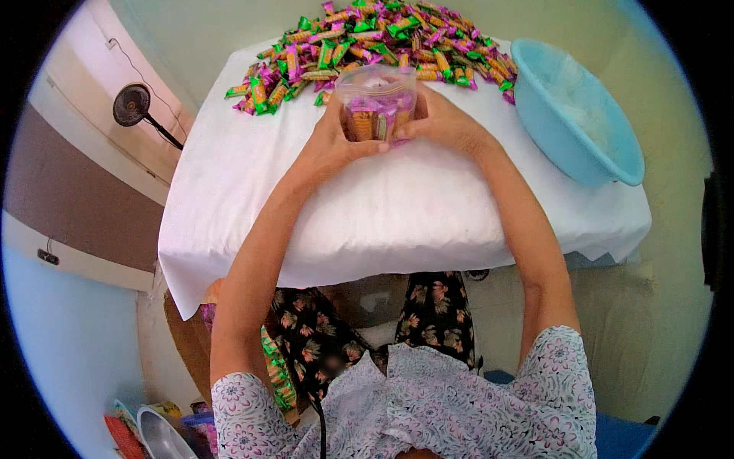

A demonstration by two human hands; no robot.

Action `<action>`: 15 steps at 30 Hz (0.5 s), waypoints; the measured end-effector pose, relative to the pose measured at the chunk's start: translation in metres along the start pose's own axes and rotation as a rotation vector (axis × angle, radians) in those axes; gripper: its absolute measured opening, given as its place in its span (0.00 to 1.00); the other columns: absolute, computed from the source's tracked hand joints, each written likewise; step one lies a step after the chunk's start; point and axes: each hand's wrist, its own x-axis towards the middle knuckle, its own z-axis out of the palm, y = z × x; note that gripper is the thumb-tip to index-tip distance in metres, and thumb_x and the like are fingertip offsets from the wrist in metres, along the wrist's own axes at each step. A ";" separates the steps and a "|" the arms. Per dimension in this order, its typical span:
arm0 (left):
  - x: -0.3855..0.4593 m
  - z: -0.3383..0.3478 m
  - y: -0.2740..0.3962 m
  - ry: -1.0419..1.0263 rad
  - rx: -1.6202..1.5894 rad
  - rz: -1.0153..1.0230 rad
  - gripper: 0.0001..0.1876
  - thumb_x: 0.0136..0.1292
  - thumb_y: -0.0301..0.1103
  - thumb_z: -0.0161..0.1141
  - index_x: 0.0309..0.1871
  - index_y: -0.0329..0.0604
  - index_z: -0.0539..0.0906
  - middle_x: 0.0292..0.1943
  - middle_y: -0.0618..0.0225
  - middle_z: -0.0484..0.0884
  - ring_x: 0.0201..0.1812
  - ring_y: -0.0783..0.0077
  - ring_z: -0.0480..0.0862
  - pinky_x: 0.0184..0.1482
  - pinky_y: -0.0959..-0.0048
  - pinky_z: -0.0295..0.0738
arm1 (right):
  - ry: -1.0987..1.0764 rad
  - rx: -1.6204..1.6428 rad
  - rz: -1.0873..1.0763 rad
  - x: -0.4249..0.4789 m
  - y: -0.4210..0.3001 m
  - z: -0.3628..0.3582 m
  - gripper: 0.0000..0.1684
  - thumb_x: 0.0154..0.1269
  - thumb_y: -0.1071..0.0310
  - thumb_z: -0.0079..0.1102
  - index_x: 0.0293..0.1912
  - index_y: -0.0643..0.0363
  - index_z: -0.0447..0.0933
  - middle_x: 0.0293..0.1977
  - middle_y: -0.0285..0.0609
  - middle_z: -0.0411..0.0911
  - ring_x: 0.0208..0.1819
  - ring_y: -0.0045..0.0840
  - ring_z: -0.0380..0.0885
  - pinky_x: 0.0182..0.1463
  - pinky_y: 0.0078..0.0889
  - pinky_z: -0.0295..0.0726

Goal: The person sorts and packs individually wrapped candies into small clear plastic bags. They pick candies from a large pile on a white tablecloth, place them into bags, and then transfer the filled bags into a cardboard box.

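Observation:
A clear zip-top plastic bag (375, 92) stands upright between my hands, its mouth towards the top of the view. Wrapped snack bars (367, 123) in purple and orange show through its side. My left hand (344, 135) grips the bag's left side, thumb across the front. The right side of the bag is held by my right hand (433, 117), whose fingers are partly behind it. Just beyond the bag, a large heap of small wrapped bars (378, 40) in green, purple and orange lies on a white cloth-covered table (395, 218).
A light blue plastic basin (573, 115) holding clear plastic stands at the table's right side. A black fan (132, 104) is beyond the left edge. At lower left, a cardboard box (186, 344) with green wrappers and a metal bowl (163, 436) sit below table height.

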 end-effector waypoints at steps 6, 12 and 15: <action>0.018 -0.003 -0.008 0.106 0.004 -0.146 0.40 0.48 0.30 0.80 0.64 0.36 0.70 0.54 0.62 0.81 0.52 0.70 0.82 0.58 0.68 0.76 | -0.062 -0.007 0.062 0.003 -0.005 -0.010 0.42 0.56 0.72 0.70 0.69 0.60 0.64 0.55 0.40 0.77 0.56 0.22 0.74 0.63 0.29 0.73; 0.031 -0.003 -0.007 0.101 -0.109 -0.178 0.27 0.49 0.27 0.78 0.53 0.35 0.79 0.45 0.65 0.85 0.44 0.73 0.84 0.49 0.72 0.79 | 0.109 -0.120 -0.027 0.006 0.016 -0.014 0.38 0.55 0.68 0.74 0.63 0.63 0.69 0.49 0.40 0.80 0.49 0.23 0.78 0.55 0.31 0.78; 0.029 -0.005 -0.015 0.083 -0.065 -0.214 0.27 0.52 0.25 0.75 0.56 0.36 0.78 0.48 0.66 0.85 0.47 0.73 0.84 0.54 0.71 0.78 | 0.083 -0.110 -0.004 0.000 0.011 -0.011 0.38 0.55 0.68 0.73 0.63 0.64 0.68 0.49 0.42 0.80 0.50 0.23 0.78 0.55 0.31 0.77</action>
